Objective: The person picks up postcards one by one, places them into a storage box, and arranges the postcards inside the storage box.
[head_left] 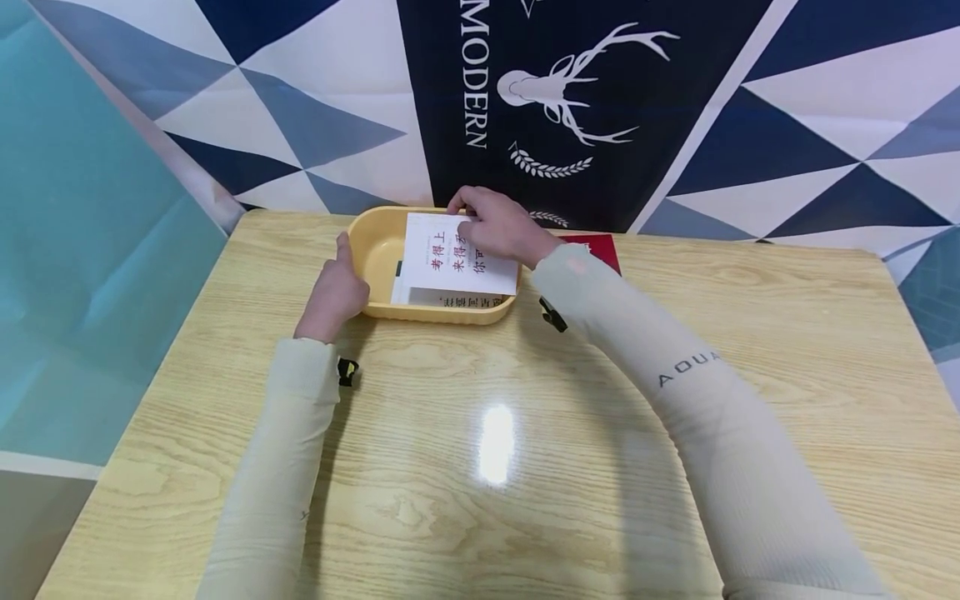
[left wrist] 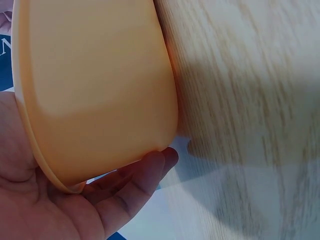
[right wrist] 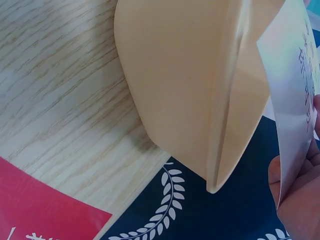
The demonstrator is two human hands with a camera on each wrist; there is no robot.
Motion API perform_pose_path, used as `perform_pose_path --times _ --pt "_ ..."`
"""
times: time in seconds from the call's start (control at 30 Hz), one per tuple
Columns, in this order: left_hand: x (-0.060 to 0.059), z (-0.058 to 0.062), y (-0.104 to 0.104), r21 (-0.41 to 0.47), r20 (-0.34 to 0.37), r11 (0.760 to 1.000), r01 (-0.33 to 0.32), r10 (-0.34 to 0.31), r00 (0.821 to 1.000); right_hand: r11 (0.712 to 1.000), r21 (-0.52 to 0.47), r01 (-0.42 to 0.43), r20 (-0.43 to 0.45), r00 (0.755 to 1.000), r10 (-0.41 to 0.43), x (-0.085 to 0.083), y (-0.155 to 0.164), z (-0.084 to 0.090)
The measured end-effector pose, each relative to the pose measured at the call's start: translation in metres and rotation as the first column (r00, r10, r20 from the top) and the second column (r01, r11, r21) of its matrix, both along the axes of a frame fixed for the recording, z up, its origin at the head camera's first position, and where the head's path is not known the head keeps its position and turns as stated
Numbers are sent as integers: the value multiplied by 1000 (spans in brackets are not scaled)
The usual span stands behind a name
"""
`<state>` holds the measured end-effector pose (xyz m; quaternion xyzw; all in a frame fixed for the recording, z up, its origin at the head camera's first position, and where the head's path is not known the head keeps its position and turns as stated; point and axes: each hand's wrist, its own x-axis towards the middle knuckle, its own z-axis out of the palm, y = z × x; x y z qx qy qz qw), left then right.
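Observation:
A yellow plastic basin (head_left: 375, 242) stands at the back of the wooden table. My left hand (head_left: 332, 292) grips its left end; in the left wrist view the thumb side lies at the rim and the fingers (left wrist: 132, 192) curl under the basin wall (left wrist: 105, 90). My right hand (head_left: 498, 225) pinches a white card (head_left: 435, 258) with red Chinese characters, held over the basin's right part. The same card (right wrist: 287, 110) stands on edge between thumb and fingers in the right wrist view. Beneath it, another printed white sheet (head_left: 427, 297) lies inside the basin, partly hidden.
A red card or booklet (head_left: 600, 248) lies on the table just right of the basin, partly covered by the right forearm. Behind the table edge hangs a patterned cloth with a black deer panel (head_left: 540, 100). Wooden tabletop (head_left: 420, 467) stretches in front and to the right.

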<state>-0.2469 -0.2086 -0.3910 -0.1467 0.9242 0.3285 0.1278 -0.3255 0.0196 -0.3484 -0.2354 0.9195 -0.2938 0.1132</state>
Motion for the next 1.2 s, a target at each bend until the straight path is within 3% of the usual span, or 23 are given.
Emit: perform_pose_path --times 0.73,1.2 --pt "-4 0 -2 -35 -8 999 15 -15 1000 997 59 -58 -1 998 58 -2 -9 -10" --pt "-3 -1 -1 -32 -9 999 6 -7 1000 984 124 -130 35 991 127 -2 -15 -27"
